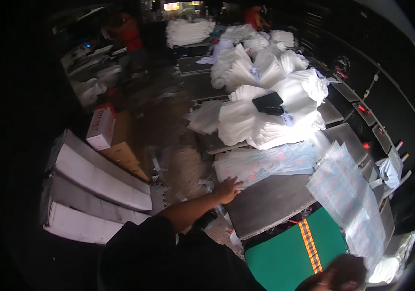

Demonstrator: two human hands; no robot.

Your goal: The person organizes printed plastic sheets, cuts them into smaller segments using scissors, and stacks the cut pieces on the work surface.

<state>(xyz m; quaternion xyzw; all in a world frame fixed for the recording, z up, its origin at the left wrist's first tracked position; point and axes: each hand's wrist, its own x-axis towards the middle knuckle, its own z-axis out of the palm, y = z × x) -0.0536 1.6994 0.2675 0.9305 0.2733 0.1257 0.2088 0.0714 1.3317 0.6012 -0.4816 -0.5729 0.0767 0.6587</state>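
At the counter (270, 206), the left hand (227, 190) touches translucent printed sheets (265, 165), fingers slightly spread; beside the green panel (280, 250), the right hand's (345, 272) finger state can't be told.

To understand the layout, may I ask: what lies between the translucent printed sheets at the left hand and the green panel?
In the head view, a flat dark grey board lies between the translucent printed sheets and the green panel.
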